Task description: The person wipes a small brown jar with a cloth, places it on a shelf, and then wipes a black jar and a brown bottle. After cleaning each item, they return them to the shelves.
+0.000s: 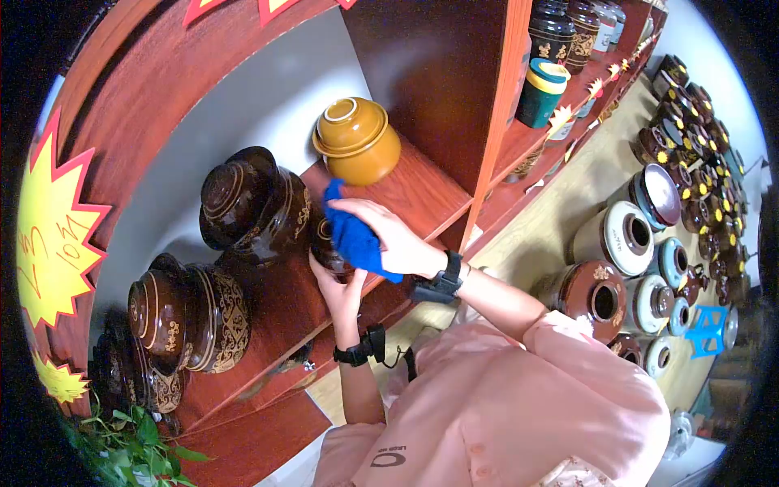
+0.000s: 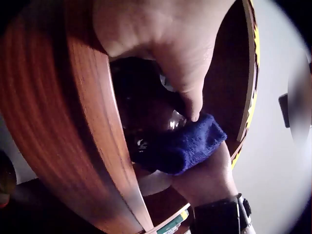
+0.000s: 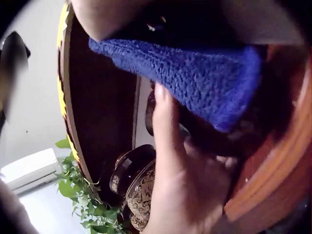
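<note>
One shirt [image 1: 519,390] — left hand [image 1: 338,290] grips one pot [image 1: 324,246], right [image 1: 402,243] one cloth [image 1: 357,243].

Passable right of the yellow pot [image 1: 369,162], over the bare shelf board [image 1: 428,180], as far as the upright partition [image 1: 438,77]. Tight on its left, beside dark stacked pots [image 1: 280,215]. Blocked below it in the head view by the dark jar [image 1: 323,243], blue cloth [image 1: 355,239], left hand [image 1: 339,294] and right hand [image 1: 398,242].

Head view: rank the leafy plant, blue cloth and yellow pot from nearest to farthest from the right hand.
1. Blue cloth, at the right hand.
2. Yellow pot, on the shelf beyond it.
3. Leafy plant, lower left.
</note>
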{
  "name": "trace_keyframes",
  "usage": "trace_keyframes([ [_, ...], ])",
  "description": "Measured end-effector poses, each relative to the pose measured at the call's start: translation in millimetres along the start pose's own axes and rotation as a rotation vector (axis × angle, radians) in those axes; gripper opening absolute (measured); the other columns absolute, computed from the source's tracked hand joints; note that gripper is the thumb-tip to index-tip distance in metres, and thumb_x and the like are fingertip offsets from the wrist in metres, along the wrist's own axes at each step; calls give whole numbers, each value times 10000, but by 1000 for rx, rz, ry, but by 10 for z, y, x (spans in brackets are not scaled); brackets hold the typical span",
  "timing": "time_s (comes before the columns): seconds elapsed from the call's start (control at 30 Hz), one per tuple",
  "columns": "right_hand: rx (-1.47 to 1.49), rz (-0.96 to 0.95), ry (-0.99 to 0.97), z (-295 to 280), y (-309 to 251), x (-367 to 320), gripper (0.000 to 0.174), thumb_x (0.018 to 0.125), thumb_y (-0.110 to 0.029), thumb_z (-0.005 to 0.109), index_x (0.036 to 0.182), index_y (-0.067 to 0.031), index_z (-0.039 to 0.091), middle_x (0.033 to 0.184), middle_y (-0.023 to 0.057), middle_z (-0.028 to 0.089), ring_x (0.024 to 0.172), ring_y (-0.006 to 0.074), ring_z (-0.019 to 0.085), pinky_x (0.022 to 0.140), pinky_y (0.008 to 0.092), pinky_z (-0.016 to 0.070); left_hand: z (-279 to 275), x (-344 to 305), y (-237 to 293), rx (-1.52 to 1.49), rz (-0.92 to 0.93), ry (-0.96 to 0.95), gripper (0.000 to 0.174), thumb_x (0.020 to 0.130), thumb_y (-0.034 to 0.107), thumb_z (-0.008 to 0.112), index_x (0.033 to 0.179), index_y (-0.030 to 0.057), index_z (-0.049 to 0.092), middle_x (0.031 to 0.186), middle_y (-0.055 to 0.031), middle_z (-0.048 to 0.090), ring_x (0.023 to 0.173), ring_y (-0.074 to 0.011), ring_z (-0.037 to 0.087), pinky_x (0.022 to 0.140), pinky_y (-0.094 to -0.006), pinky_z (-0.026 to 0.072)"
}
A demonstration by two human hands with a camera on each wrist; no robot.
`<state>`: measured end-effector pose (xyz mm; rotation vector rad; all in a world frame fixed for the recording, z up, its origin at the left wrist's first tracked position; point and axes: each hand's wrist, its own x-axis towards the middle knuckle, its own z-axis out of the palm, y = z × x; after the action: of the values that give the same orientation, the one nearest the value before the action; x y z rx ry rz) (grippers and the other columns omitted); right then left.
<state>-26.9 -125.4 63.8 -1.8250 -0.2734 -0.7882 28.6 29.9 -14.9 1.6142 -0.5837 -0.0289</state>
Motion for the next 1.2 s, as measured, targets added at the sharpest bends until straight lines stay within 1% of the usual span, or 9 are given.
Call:
trace_keyframes([
  [0.07, -232, -173, -142, 33, -71, 129, 686, 590, -120, 651, 1264, -94, 524, 1262, 135, 542, 1178, 312, 493, 1012, 442, 344, -3, 36, 33, 80, 51, -11, 1001, 689, 197, 816, 1440, -18, 190, 1425, -198, 333, 1311, -271, 362, 1108, -418, 268],
  [0.17, -568, -255, -242, 141, -134, 222, 675, 564, -113, 648, 1233, -134, 561, 1204, 89, 552, 1128, 291, 501, 948, 420, 375, 71, 127, 188, -260, -194, 23, 1015, 662, 269, 832, 1434, 14, 226, 1427, -184, 347, 1333, -278, 344, 1116, -424, 253],
  [0.2, -571, -117, -349, 130, -130, 252, 665, 580, -149, 641, 1241, -152, 561, 1218, 71, 529, 1151, 283, 469, 950, 431, 372, 39, 150, 132, -132, -117, -1, 1015, 657, 277, 833, 1432, 20, 231, 1427, -178, 348, 1331, -277, 347, 1116, -424, 252],
  [0.37, -260, -10, -321, 34, 98, 373, 560, 649, -136, 583, 1208, -112, 565, 1195, 115, 583, 1153, 330, 499, 1004, 410, 367, 5, 63, 20, -7, 35, 22, 1047, 623, 275, 858, 1418, -7, 238, 1417, -194, 352, 1319, -275, 357, 1107, -420, 265],
  [0.5, -40, 19, -308, -51, 222, 342, 539, 783, -209, 626, 1293, -87, 502, 1291, 95, 533, 1187, 245, 500, 1047, 383, 346, 22, 69, 70, -49, 6, 19, 1084, 598, 250, 882, 1421, -13, 228, 1404, -197, 368, 1285, -277, 403, 1079, -411, 317],
  [0.6, 511, 259, -147, 35, 366, 215, 397, 886, -216, 594, 1238, -42, 537, 1158, 49, 589, 1112, 136, 519, 959, 314, 429, 39, 69, -40, -41, 48, 19, 1047, 626, 213, 863, 1422, -10, 222, 1378, -202, 390, 1269, -281, 421, 1072, -410, 327],
  [0.8, 664, 701, 120, 99, 595, -174, 367, 968, -341, 496, 1163, -37, 562, 1109, 4, 576, 994, 93, 514, 880, 282, 450, 35, 46, 16, -4, 99, 18, 900, 703, 91, 768, 1416, -29, 233, 1324, -167, 440, 1213, -253, 456, 1054, -383, 335],
  [0.93, 585, 435, 310, 230, 772, -312, 248, 976, -255, 498, 1062, -36, 577, 973, -30, 569, 891, 75, 485, 813, 267, 446, 36, 70, -18, -11, 127, -10, 904, 726, 71, 755, 1436, -22, 204, 1365, -174, 403, 1246, -246, 429, 1068, -381, 325],
  [1.2, 701, 402, 351, 187, 918, -304, 254, 977, -228, 511, 1137, -40, 574, 1003, -7, 591, 915, 83, 522, 841, 267, 452, 109, -29, 121, 131, 227, 139, 907, 721, 87, 763, 1443, -2, 220, 1405, -206, 359, 1308, -301, 369, 1083, -409, 321],
])
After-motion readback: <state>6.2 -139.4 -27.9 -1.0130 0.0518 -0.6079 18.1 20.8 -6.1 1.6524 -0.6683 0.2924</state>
